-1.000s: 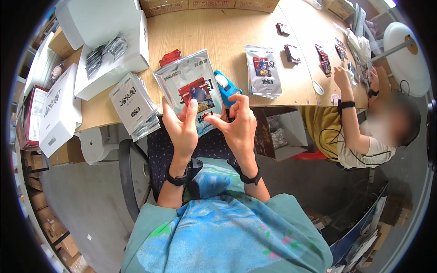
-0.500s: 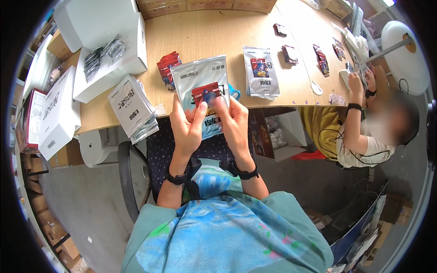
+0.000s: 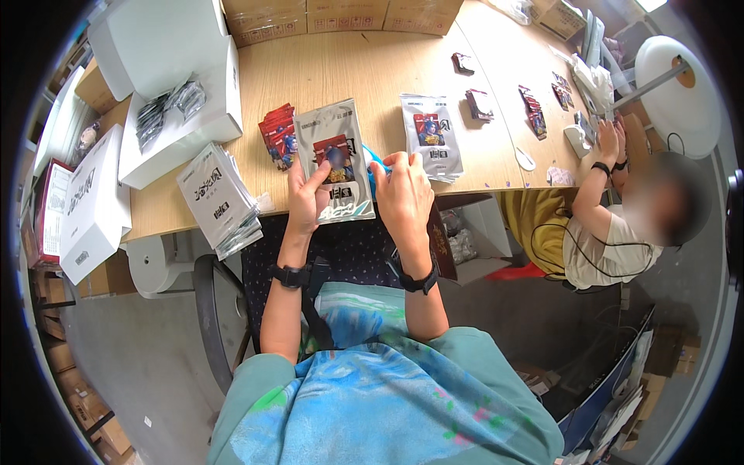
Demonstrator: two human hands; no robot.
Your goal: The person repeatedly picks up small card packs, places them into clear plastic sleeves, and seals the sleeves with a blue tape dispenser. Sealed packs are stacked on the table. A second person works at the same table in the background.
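My left hand [image 3: 308, 195] holds a silver foil pouch [image 3: 335, 161] with a red picture on its front, thumb across its lower left part. My right hand [image 3: 403, 194] sits at the pouch's right edge, fingers bent against it, over a blue object [image 3: 375, 165] that is mostly hidden. Both hands are at the near edge of the wooden table [image 3: 364, 70]. A small stack of red cards [image 3: 278, 136] lies just left of the pouch. Another silver pouch [image 3: 432, 136] lies flat to the right.
A pile of silver pouches [image 3: 218, 198] hangs over the table edge at left. White boxes [image 3: 174, 101] hold dark packets. Cardboard boxes [image 3: 341, 14] line the far edge. Another person [image 3: 620, 225] sits at the right, hands on small items. A dark chair [image 3: 213, 310] stands below.
The pouch has shifted left and up over the table edge, now standing more upright in my left hand. My right hand moved from its front to its right edge.
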